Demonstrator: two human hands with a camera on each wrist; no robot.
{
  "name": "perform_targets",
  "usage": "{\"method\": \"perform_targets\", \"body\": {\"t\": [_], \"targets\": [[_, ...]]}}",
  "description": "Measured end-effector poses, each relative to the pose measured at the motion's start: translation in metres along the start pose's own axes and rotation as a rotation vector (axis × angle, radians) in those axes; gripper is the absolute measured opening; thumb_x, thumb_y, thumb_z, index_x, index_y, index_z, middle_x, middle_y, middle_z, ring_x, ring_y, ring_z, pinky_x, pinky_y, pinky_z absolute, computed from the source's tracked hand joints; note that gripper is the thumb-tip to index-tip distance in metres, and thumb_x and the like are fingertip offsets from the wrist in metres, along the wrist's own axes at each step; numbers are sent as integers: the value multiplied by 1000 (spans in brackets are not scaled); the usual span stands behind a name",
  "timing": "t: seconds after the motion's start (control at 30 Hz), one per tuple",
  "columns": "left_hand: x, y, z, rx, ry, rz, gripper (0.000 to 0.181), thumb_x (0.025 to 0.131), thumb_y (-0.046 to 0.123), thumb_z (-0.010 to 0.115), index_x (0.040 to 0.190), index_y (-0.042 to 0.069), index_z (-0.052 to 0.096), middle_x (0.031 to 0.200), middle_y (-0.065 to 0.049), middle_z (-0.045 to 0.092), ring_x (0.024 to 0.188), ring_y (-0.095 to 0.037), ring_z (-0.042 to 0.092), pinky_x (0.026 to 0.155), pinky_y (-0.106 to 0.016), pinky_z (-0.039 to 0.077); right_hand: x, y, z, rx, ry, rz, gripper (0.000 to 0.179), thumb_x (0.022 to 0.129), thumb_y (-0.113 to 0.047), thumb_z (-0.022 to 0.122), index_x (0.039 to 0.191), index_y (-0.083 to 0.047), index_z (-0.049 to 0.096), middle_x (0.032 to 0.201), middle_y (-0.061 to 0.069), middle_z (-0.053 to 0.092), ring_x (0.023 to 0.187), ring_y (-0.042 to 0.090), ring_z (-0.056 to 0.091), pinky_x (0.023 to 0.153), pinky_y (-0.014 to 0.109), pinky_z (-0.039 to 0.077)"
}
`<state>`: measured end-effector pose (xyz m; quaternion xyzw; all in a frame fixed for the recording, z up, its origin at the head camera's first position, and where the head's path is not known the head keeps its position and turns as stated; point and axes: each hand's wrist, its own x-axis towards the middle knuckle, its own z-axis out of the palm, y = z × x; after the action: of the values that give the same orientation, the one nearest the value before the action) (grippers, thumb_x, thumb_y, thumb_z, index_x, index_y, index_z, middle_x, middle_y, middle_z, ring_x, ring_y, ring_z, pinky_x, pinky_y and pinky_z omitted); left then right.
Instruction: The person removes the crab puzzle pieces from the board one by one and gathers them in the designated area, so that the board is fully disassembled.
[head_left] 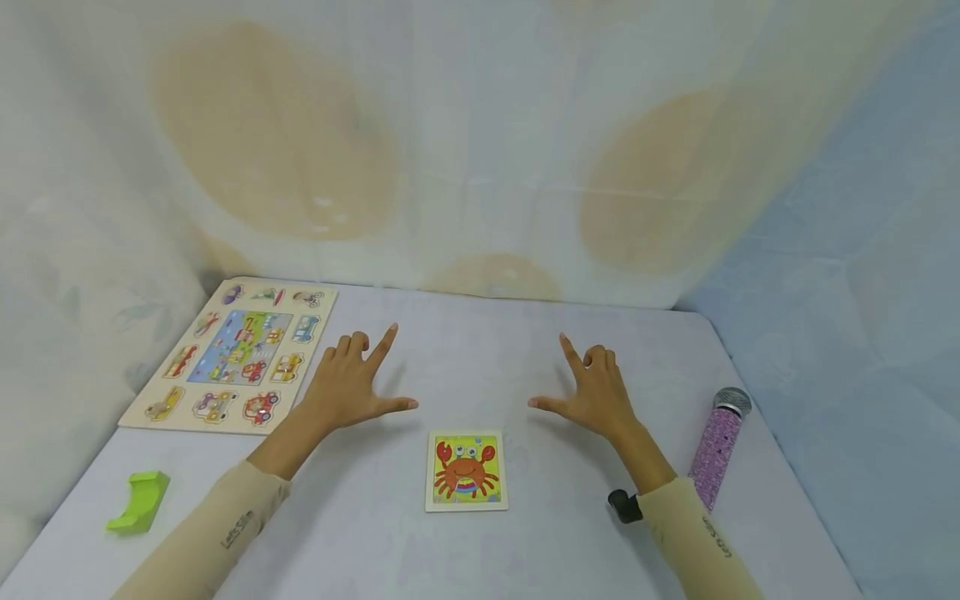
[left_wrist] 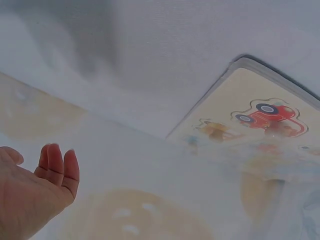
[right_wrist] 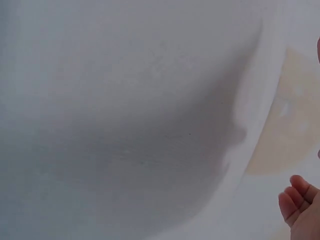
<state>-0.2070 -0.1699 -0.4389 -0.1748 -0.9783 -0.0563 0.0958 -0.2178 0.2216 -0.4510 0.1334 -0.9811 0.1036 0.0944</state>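
My left hand [head_left: 349, 387] hovers over the table with index finger and thumb spread in an L and the other fingers bent in. It holds nothing; the wooden vehicle puzzle board [head_left: 303, 375] lies just to its left. Mirroring it, my right hand [head_left: 600, 393] has its index finger and thumb spread, also with nothing in it. Between and nearer than the hands lies a small square crab puzzle [head_left: 467, 472] in a pale frame. In the left wrist view, curled fingers [left_wrist: 56, 167] show beside the board's corner [left_wrist: 245, 75]. The right wrist view catches bent fingers [right_wrist: 297, 200] at its edge.
A bright green curved block [head_left: 141, 502] lies at the front left. On the right, a glittery pink microphone [head_left: 716, 446] lies partly behind the right sleeve, near a small black object [head_left: 624, 506]. Patterned cloth [head_left: 480, 167] hangs along the table's back and sides.
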Motion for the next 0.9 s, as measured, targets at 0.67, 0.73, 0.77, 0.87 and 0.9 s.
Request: {"method": "perform_targets", "body": {"t": [0.67, 0.73, 0.77, 0.87, 0.9], "targets": [[-46, 39, 13, -87, -62, 156, 122, 65, 95, 49, 158, 18, 28, 97, -4, 41, 87, -17, 38, 75, -33, 34, -25, -20, 9, 69, -12, -106, 120, 62, -75, 77, 155, -15, 34, 90, 9, 39, 89, 24, 37, 73, 33, 31], [-51, 43, 15, -81, -71, 174, 122, 65, 96, 47, 157, 18, 31, 98, -4, 42, 87, -17, 38, 75, -32, 34, -28, -24, 10, 73, -24, -113, 119, 62, -75, 77, 155, -15, 34, 90, 8, 39, 90, 24, 37, 74, 33, 31], [-54, 45, 16, -75, -73, 180, 121, 65, 97, 46, 156, 18, 32, 98, -4, 43, 88, -16, 39, 75, -32, 35, -29, -25, 10, 71, -30, -115, 119, 62, -75, 77, 155, -16, 34, 90, 8, 39, 90, 24, 37, 74, 33, 31], [-60, 50, 17, -56, -85, 190, 120, 64, 97, 44, 155, 18, 36, 99, -4, 44, 88, -16, 40, 74, -32, 35, -33, -29, 10, 71, -41, -113, 118, 62, -74, 77, 155, -16, 34, 90, 8, 39, 90, 23, 37, 74, 33, 32], [-62, 52, 17, -55, -90, 191, 121, 64, 98, 45, 154, 18, 37, 98, -3, 43, 88, -16, 40, 74, -31, 34, -34, -30, 9, 76, -45, -114, 118, 62, -74, 78, 155, -16, 34, 91, 8, 40, 91, 23, 37, 74, 33, 32]]}}
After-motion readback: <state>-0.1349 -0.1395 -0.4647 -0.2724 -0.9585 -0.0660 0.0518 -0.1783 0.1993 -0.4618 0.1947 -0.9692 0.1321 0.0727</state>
